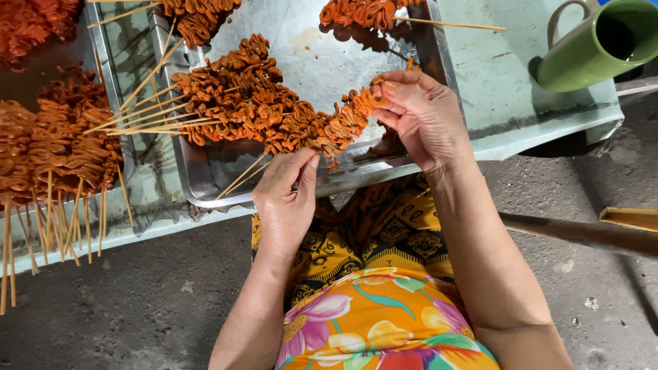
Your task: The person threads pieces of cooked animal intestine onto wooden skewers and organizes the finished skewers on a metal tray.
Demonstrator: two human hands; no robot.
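Both of my hands are raised over the near edge of the metal tray (418,41), working one skewer of orange meat (343,127) between them. My left hand (286,199) comes up from below with the palm turned away from me, its thumb and fingers pinched together around the lower end of the stick, just under the last folds of meat. My right hand (421,116) reaches in from the right, the wrist bent and the fingers curled, the fingertips pinching the upper end of the meat where it bunches up. The skewer runs on a slant between the two grips, hanging just above the tray's front rim.

Just to the left on the tray lies a pile of finished skewers (233,103), their bare sticks fanning out toward the left. More skewers (363,12) sit at the far end of the tray. Another heap (55,151) rests on the pale table (507,82) to the far left, sticks poking over the table edge. A green mug (600,44) stands on the table's right corner, well apart from my hands.

The meat is folded in tight ruffled waves, coated a glossy red-orange, and packed closely along the thin pale stick.
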